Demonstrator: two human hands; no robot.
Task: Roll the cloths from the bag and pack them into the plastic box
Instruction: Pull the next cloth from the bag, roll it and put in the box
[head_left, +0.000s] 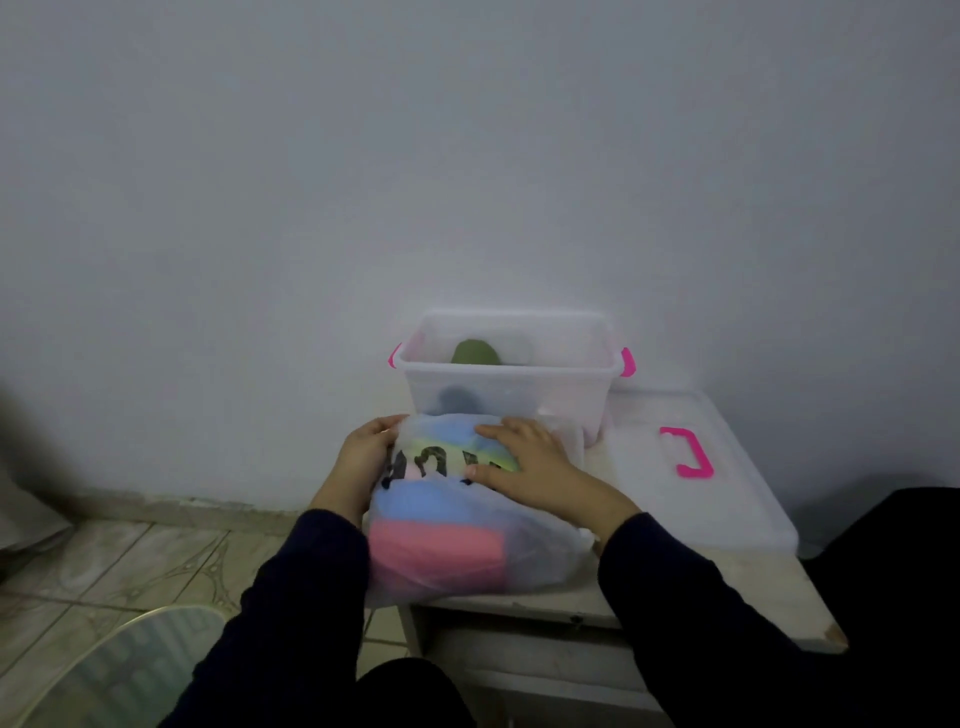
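Against a pale wall, a small table (727, 582) carries the plastic box (506, 384). Before it, the bag (457, 525) of cloths is gripped, seemingly, by the left hand (366, 449) and pressed by the flat right hand (524, 462).

A small pale bench (769, 582) stands against the wall, its paint chipped at the front edge. On it, at 12 o'clock, sits the clear plastic box (506, 387) with pink clips. At 3 o'clock lies its lid (727, 499) with a pink handle. At 7 o'clock rests the bag (457, 551) of cloths, overhanging the edge.
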